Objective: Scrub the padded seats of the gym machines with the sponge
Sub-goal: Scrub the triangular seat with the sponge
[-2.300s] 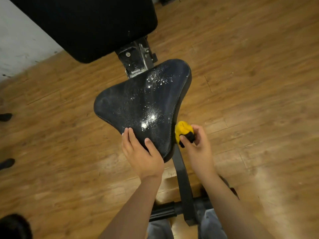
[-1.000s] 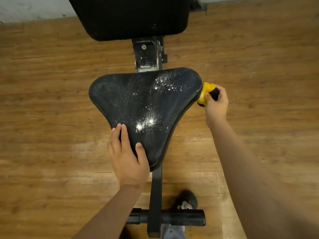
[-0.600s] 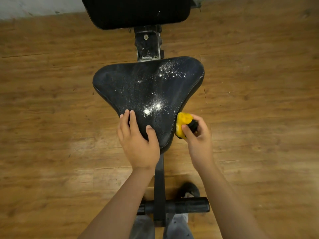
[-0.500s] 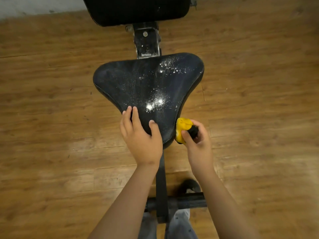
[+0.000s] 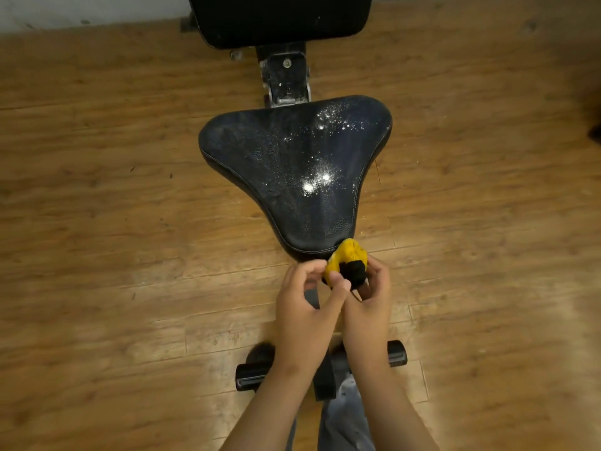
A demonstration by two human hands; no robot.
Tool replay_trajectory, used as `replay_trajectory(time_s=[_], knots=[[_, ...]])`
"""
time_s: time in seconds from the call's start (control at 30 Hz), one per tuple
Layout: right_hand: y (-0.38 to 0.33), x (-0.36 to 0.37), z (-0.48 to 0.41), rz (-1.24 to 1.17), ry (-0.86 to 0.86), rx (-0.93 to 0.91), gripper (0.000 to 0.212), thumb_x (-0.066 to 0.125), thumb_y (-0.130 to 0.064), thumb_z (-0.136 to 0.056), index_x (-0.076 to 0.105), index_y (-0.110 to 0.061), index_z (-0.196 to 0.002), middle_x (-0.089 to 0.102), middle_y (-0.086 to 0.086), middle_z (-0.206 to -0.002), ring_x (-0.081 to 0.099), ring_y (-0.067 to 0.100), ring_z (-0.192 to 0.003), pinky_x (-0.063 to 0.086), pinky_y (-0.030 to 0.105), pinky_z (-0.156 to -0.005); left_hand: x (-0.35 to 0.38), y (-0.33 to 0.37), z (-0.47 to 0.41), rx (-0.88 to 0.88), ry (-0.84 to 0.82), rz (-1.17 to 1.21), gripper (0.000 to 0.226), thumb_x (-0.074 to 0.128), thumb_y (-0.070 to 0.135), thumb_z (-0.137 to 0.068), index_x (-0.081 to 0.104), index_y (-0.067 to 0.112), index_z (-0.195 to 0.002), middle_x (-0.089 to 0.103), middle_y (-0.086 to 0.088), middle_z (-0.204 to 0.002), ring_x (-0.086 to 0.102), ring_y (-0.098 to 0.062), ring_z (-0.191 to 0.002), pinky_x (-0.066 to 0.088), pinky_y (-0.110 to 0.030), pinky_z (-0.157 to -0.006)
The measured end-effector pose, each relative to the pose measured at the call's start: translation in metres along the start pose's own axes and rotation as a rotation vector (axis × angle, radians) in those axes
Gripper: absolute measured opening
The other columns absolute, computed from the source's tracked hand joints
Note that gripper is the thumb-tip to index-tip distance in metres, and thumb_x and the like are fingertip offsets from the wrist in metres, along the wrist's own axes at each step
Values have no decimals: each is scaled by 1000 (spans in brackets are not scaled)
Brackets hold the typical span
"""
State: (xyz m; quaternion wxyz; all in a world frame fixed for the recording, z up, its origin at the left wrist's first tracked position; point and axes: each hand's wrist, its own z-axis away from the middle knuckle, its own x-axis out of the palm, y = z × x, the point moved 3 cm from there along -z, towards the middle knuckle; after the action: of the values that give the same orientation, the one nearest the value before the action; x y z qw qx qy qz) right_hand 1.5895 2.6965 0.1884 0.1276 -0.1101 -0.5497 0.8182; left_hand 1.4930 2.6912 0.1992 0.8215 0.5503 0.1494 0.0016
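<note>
At the near tip of the seat: the sponge — yellow with a dark layer — sits bunched up, touching the narrow end of the seat.
Right hand: fingers curled round the sponge's dark side.
Left hand: pressed close to the right one, thumb and forefinger pinching the yellow part.
Seat surface: black, three-cornered, with white specks scattered over the middle and far right corner.
Beyond the seat: a metal bracket, then a black back pad.
Under the wrists: a black crossbar on the wooden floor.
</note>
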Motion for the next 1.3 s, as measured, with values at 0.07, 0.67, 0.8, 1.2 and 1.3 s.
replay_trajectory(time_s=[0.07, 0.67, 0.8, 1.2, 1.3], knots=[[-4, -3, 9, 2, -64, 3, 43, 68, 3, -83, 57, -21, -117, 65, -10, -110, 64, 10, -106, 53, 23, -81, -2, 1, -2, 6, -57, -27, 46, 70, 49, -70, 62, 31, -112, 60, 18, -110, 57, -3, -109, 48, -22, -93], [-50, -16, -80, 530, -192, -404, 10, 54, -22, -97, 62, -24, -92, 63, -12, -92, 55, 13, -97, 44, 24, -83, 36, -9, -12, 6, 376, -149, 24, 75, 31, -78, 54, 20, -85, 57, 4, -79, 56, -15, -74, 51, -38, -65], [-52, 29, -98, 707, -326, -668, 12, 54, -18, -96, 65, -15, -93, 62, -5, -100, 45, 10, -106, 36, 20, -92, 47, -22, -6, -46, 463, 120, 22, 74, 17, -80, 57, 28, -91, 61, 5, -87, 60, -21, -85, 55, -44, -74], [-44, 83, -117, 977, -472, -878, 26, 46, -28, -98, 62, -16, -114, 60, -2, -119, 44, 17, -125, 29, 33, -103, 0, -45, -24, -101, 623, 330, 19, 68, 10, -87, 58, 27, -86, 63, 1, -85, 62, -12, -79, 55, -29, -76], [-42, 81, -115, 974, -434, -872, 25, 45, -26, -97, 63, -16, -111, 61, -2, -116, 46, 16, -121, 30, 32, -101, -21, -38, -45, -104, 616, 312, 19, 69, 14, -87, 58, 29, -85, 63, 4, -83, 60, -8, -77, 53, -24, -75]])
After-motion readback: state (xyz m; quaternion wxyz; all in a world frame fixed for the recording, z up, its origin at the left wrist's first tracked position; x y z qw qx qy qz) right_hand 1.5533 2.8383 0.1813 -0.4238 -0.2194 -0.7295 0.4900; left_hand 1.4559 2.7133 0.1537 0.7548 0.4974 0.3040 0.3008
